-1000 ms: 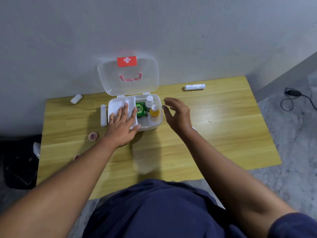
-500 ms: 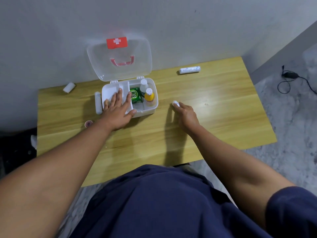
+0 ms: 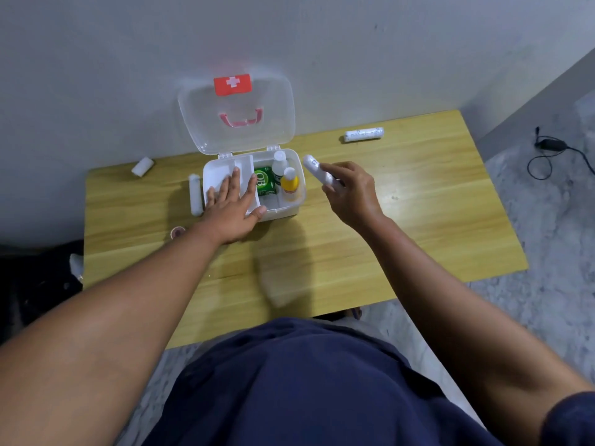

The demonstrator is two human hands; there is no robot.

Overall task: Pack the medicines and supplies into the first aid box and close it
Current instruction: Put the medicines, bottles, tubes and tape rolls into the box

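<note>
The white first aid box [image 3: 286, 211] stands open against the wall, its clear lid [image 3: 236, 123] with a red cross label upright. Inside are a green packet [image 3: 264, 182], a white bottle [image 3: 279, 162] and a yellow bottle [image 3: 289, 184]. My left hand [image 3: 232, 206] lies flat, fingers spread, on the white tray in the box's left half. My right hand [image 3: 349, 191] holds a white roll [image 3: 316, 170] just right of the box, above the table. Another white roll [image 3: 195, 194] lies against the box's left side.
On the wooden table [image 3: 418, 220] lie a long white roll [image 3: 363, 134] at the back right, a small white roll [image 3: 142, 166] at the back left and a small round red tin [image 3: 177, 232] near my left wrist. A black cable [image 3: 553, 152] lies on the floor, right.
My right hand closed on the white roll lying on the table and lifted it up toward the box's right side. My left hand stayed flat on the tray.
</note>
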